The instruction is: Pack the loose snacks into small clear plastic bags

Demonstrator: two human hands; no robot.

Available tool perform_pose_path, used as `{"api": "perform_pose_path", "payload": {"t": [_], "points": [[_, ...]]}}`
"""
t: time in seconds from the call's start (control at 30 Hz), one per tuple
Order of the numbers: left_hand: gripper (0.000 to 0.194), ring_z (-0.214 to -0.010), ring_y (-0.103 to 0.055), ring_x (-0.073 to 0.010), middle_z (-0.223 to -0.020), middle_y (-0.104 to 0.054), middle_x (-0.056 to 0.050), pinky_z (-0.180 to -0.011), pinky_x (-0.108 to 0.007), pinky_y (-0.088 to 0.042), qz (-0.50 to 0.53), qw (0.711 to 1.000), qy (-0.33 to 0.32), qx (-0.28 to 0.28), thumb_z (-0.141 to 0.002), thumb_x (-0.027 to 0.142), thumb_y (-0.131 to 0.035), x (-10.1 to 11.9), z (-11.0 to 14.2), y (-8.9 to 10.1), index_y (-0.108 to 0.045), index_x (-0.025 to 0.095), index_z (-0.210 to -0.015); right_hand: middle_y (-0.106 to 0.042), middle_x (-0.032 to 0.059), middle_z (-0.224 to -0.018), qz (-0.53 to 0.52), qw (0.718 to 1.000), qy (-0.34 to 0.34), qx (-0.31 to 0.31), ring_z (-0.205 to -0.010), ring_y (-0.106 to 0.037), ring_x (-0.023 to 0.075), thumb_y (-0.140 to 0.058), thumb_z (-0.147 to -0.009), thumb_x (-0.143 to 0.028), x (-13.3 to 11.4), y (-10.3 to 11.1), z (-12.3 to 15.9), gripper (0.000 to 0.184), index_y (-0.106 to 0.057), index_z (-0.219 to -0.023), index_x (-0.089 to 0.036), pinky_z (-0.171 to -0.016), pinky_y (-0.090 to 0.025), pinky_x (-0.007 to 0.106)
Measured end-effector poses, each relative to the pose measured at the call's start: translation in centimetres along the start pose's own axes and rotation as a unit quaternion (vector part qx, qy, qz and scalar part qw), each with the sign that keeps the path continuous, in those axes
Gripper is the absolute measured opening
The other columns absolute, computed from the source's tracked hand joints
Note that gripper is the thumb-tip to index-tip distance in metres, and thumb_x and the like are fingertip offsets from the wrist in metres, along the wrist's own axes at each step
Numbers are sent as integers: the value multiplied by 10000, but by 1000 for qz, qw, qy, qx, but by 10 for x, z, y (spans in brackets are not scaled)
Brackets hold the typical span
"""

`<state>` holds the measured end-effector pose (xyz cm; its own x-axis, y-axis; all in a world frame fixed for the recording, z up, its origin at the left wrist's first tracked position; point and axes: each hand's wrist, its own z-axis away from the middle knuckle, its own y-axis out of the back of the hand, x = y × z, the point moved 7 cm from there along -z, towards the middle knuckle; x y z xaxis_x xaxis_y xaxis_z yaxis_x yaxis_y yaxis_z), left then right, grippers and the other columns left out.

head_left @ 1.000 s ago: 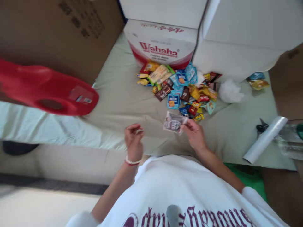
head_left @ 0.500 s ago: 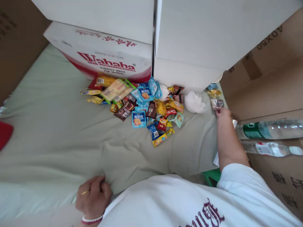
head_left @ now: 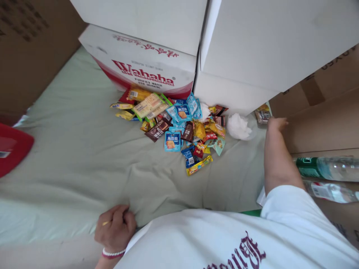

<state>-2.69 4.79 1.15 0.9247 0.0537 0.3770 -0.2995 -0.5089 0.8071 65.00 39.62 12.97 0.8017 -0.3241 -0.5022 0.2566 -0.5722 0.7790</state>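
Pale green cloth — brown cardboard alongside.

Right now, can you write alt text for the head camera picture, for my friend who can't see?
A person's right hand reaches to a small packet near the far edge of a pale green cloth; the curled left hand is near the body. Colourful snack packets lie heaped in front of a Wahaha box.

Pale green was seen on the cloth, and white, swept with red, on the Wahaha box! Light blue was worn by the square packet, yellow by the slim packet; maroon lettering was splashed across the white shirt.
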Motion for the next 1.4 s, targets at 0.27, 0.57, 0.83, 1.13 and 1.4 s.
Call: {"api": "perform_pose_path", "payload": {"t": [0.27, 0.57, 0.83, 1.13, 1.4], "points": [[164, -722, -690, -264, -785, -722, 9, -674, -431, -591, -8, 999, -30, 5, -705, 193, -613, 1, 1, -2, -667, 314, -802, -741, 70, -842, -93, 984, 90, -126, -706, -642, 166, -663, -849, -206, -79, -8, 82, 161, -765, -965, -157, -740, -513, 308], [150, -789, -640, -241, -813, -706, -65, -756, -358, -505, -3, 995, -90, 36, -743, 108, -615, 17, -1, 5, -668, 214, -835, -608, 240, -1297, 79, 922, 217, -311, -1122, -634, 348, -837, -746, -337, -235, -126, 151, 597, -675, -1264, -89, -998, -483, 475], [109, -782, -631, -238, -820, -707, -66, -772, -364, -489, 27, 998, -55, 13, -755, 126, -630, 10, 2, 0, -678, 218, -791, -577, 221, -1304, 70, 944, 231, -225, -1197, -547, 350, -658, -883, -345, -249, -138, 166, 420, -706, -1238, -126, -1052, -437, 530], [118, -791, -638, -233, -843, -717, -60, -769, -364, -487, 53, 998, -34, 5, -761, 129, -633, 7, 5, -1, -691, 225, -796, -711, 60, -994, -237, 918, 98, -302, -876, -657, 223, -811, -690, -362, -185, -41, 143, 526, -678, -1168, -185, -774, -590, 389], [110, -842, -641, -227, -887, -696, -64, -795, -360, -513, 113, 993, -9, -16, -804, 145, -619, 6, -3, 6, -697, 218, -831, -644, 27, -766, -234, 936, 9, -262, -683, -612, 178, -731, -711, -362, -133, -7, 172, 260, -717, -884, -168, -622, -570, 343]]}}
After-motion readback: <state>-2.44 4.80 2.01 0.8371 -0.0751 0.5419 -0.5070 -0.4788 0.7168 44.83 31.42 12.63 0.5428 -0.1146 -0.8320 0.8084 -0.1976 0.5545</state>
